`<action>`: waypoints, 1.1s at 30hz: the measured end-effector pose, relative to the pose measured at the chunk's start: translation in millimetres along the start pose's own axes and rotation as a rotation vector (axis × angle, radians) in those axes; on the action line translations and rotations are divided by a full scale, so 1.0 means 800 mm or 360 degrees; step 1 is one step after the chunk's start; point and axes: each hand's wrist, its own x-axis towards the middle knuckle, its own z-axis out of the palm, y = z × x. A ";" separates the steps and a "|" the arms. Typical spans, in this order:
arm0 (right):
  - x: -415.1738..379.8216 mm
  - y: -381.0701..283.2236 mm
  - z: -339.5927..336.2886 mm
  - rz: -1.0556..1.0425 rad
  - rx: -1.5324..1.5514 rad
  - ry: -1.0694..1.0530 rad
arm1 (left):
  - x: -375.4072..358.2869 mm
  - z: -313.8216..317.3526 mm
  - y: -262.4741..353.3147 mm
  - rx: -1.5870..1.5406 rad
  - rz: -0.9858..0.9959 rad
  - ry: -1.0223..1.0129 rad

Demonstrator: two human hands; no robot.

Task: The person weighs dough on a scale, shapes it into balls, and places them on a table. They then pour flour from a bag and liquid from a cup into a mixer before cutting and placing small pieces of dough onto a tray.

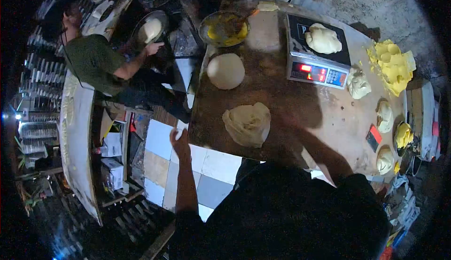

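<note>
The wooden table [277, 95] bears dough pieces [247, 123], a scale [317, 53] and a bowl [224, 28].

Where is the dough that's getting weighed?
In the head view, the lump of dough sits on the scale at the table's far right, beside the yellow butter pile.

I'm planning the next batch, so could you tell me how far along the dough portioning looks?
Done: small dough pieces sit along the table's right edge, and a smooth round ball near the bowl. In hand: one lump lies on the scale; the right hand, blurred, is beside the folded dough, and the left hand is off the table. Left: that folded dough and the yellow heap.
</note>
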 end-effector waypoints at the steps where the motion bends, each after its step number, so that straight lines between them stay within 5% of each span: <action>1: -0.029 0.018 0.017 0.0094 0.0089 -0.0009 | -0.015 -0.021 -0.005 0.0216 -0.0054 0.0050; 2: -0.052 0.033 0.039 0.0204 0.0195 -0.0012 | -0.024 -0.036 -0.010 0.0438 -0.0104 0.0101; 4: -0.070 0.052 0.091 0.0355 0.0440 0.0015 | -0.037 -0.030 -0.030 0.0262 0.0274 -0.0029; 8: -0.045 0.024 0.128 0.0529 0.0990 0.0118 | -0.052 0.061 0.017 0.0346 0.0493 -0.0357; 11: -0.068 -0.003 0.076 0.0447 0.1185 0.0244 | -0.040 0.112 0.006 0.0289 0.0722 -0.0628; 14: -0.127 0.022 0.001 0.0212 0.1180 0.0512 | -0.050 0.167 0.008 0.0090 0.0349 -0.0830; 15: -0.158 0.038 -0.026 0.0129 0.1158 0.0606 | -0.072 0.183 0.035 0.0264 0.0553 -0.0890; 18: -0.240 0.101 -0.085 -0.0038 0.0746 0.0800 | -0.096 0.233 0.005 -0.0253 0.0285 -0.0963; 21: -0.285 0.183 -0.129 0.0509 0.1393 0.1145 | -0.139 0.264 0.037 0.0039 0.0364 -0.1111; 23: -0.302 0.203 -0.156 0.0171 0.1521 0.0837 | -0.164 0.283 0.035 -0.0027 0.0446 -0.1191; 26: -0.268 0.113 -0.202 -0.0160 0.0434 0.0793 | -0.211 0.310 0.059 0.0247 0.0652 -0.1298; 29: -0.178 0.108 -0.271 -0.0070 0.1871 0.0594 | -0.254 0.348 0.013 0.0106 0.0549 -0.1365; 30: -0.142 0.111 -0.294 0.0020 0.2450 0.0523 | -0.288 0.369 0.024 0.0131 0.0761 -0.1425; 33: -0.139 0.085 -0.377 0.0042 0.2259 0.0096 | -0.401 0.422 0.066 0.0448 0.1460 -0.1749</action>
